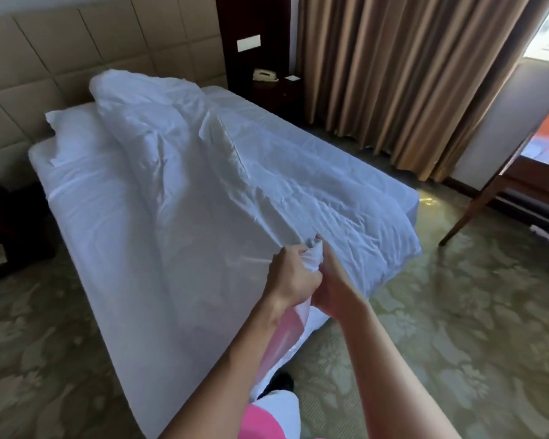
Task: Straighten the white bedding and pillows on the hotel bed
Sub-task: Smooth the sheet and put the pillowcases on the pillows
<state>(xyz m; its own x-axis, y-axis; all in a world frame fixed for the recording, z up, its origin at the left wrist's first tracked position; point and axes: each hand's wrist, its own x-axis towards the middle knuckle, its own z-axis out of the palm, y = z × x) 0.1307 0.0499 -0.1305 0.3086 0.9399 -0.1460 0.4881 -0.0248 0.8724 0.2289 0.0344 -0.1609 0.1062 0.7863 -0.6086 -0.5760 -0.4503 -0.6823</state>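
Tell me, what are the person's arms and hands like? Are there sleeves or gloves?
Both arms are bare as far as the picture shows: no sleeves, no gloves. The left hand and right hand show no rings, watch or bracelet. Low in the picture, bright pink clothing shows beside a white garment.

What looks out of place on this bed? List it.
The duvet is bunched in a diagonal heap instead of spread flat; both hands, left hand and right hand, grip its corner. The pillow lies askew, half buried.
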